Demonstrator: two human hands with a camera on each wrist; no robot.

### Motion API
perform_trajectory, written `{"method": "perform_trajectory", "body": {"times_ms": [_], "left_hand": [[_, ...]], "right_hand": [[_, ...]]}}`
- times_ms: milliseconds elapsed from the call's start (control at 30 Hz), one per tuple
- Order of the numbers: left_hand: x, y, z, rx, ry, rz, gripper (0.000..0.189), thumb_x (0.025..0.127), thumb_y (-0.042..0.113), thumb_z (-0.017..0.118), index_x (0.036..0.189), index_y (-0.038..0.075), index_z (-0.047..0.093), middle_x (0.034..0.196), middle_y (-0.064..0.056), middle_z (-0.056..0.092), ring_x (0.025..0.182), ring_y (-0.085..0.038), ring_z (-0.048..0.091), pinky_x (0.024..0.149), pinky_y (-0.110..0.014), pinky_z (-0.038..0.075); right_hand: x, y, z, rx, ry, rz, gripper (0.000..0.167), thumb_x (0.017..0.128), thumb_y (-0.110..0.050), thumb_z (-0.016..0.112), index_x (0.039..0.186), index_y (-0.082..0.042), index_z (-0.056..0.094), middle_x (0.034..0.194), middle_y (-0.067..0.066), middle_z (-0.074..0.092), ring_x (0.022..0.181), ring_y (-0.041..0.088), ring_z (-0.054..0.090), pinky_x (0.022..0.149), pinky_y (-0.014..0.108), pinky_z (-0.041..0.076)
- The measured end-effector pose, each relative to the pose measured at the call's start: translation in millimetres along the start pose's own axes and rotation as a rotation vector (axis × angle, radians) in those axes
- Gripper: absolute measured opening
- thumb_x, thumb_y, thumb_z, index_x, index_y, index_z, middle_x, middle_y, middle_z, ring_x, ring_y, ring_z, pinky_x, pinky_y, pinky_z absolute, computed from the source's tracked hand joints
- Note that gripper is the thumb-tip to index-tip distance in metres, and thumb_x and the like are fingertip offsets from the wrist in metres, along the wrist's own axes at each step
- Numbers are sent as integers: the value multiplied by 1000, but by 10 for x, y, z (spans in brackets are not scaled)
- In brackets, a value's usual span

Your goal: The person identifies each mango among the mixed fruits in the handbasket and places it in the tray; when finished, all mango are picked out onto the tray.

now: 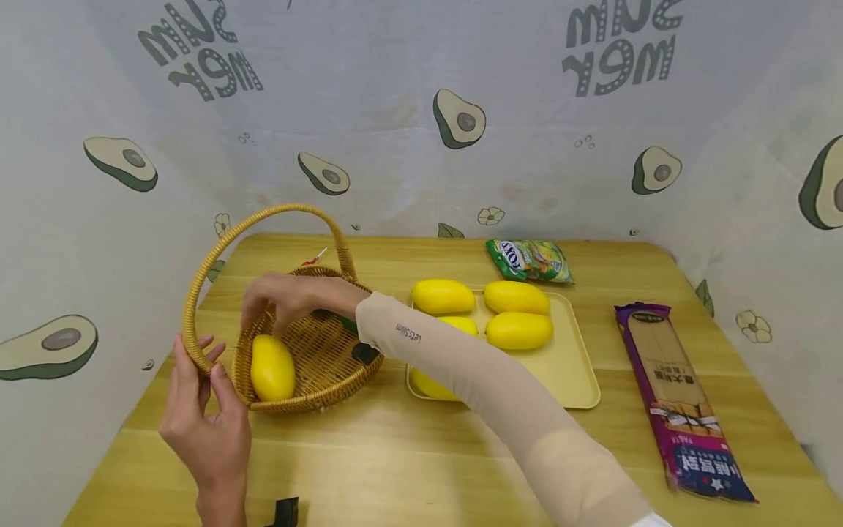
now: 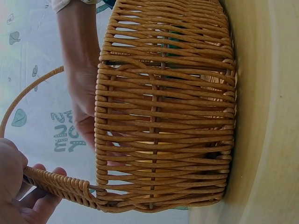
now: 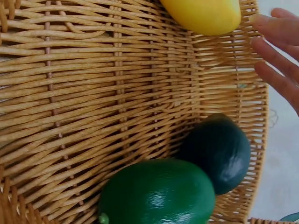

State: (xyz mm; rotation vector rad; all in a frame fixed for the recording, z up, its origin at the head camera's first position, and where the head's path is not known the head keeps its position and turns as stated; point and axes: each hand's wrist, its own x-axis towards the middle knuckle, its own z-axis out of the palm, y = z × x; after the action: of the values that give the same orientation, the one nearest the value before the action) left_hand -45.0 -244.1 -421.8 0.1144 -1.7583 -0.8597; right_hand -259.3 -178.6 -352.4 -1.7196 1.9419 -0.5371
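Observation:
On the left of the table stands a wicker basket (image 1: pixel 329 395) with a tall arched handle (image 1: pixel 263 214). My left hand (image 1: pixel 211 432) grips the handle low on its near left side. Over the basket's far left rim is my right hand (image 1: pixel 283 296), its fingers (image 3: pixel 280 56) extended and apart from the yellow mango (image 1: pixel 273 369) lying inside against the wall. Nothing shows between those fingers. Also in the basket, the right wrist view shows a glossy green fruit (image 3: pixel 159 193) and a darker one (image 3: pixel 219 154) touching it.
Several yellow mangoes (image 1: pixel 519 331) lie on a cream tray (image 1: pixel 573 380) right of the basket, partly behind my right sleeve (image 1: pixel 487 380). Behind the tray is a green candy bag (image 1: pixel 530 260). A pasta pack (image 1: pixel 678 395) lies at the right. Patterned cloth surrounds the table's back and sides.

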Motion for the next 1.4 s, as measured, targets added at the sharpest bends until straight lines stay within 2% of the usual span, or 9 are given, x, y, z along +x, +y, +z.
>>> {"method": "perform_trajectory", "body": {"times_ms": [233,500,733,1000,1200,1233,1300,1333,1400], "left_hand": [[11,2,12,-8,17,4,58,101,-16,60,156,2,56,128,-29,72,115,6,69,97,-9,54],[-7,13,23,-5,22,-10,58,101,-16,60,155,2,56,127,-29,72,115,5,69,97,-9,54],[-4,13,22,-5,25,-5,57,101,-15,60,155,1,56,127,-30,72,114,6,69,96,-8,54],[-14,23,26,-14,25,-9,59,100,-18,59,155,1,56,127,-30,72,113,6,69,97,-9,54],[-18,28,39,-13,23,-21,60,100,-17,59,156,4,56,127,-29,72,113,5,70,96,-9,55],[-18,28,37,-11,23,-23,60,100,-17,59,156,5,56,127,-29,72,114,5,70,96,-9,55],[-21,26,33,-7,25,-25,60,100,-17,59,156,5,56,127,-29,73,113,6,70,96,-9,55],[-23,25,30,-4,25,-26,60,100,-17,59,156,5,55,127,-29,73,113,6,69,95,-8,55],[-26,21,28,3,26,-24,60,100,-17,59,156,5,56,126,-29,73,112,8,69,94,-7,54]], "right_hand": [[-23,66,50,81,-42,40,51,88,2,87,138,-2,73,138,7,73,128,23,68,107,22,55],[-48,99,64,122,-86,76,55,87,4,88,139,-3,72,131,7,74,118,18,71,96,16,57],[-118,123,21,-4,-134,154,55,86,0,89,139,-4,73,122,7,75,108,15,70,89,17,58],[-196,96,-23,-39,-172,231,38,84,-7,93,119,-9,81,121,1,75,111,15,70,88,16,59],[-271,58,-68,-81,-246,309,47,84,-12,93,129,-12,79,119,-4,74,109,9,67,90,17,57],[-282,54,-70,-95,-270,312,43,85,-13,93,125,-13,80,113,-5,74,102,7,65,86,16,56],[-301,54,-65,-120,-321,300,19,87,-15,92,102,-12,79,89,-6,63,79,5,52,71,16,46],[-310,56,-59,-121,-340,287,17,88,-16,91,88,-12,74,80,-5,54,71,6,42,66,18,39],[-327,62,-44,-117,-366,257,37,90,-17,90,71,-13,58,70,-2,36,65,10,26,64,25,25]]}}
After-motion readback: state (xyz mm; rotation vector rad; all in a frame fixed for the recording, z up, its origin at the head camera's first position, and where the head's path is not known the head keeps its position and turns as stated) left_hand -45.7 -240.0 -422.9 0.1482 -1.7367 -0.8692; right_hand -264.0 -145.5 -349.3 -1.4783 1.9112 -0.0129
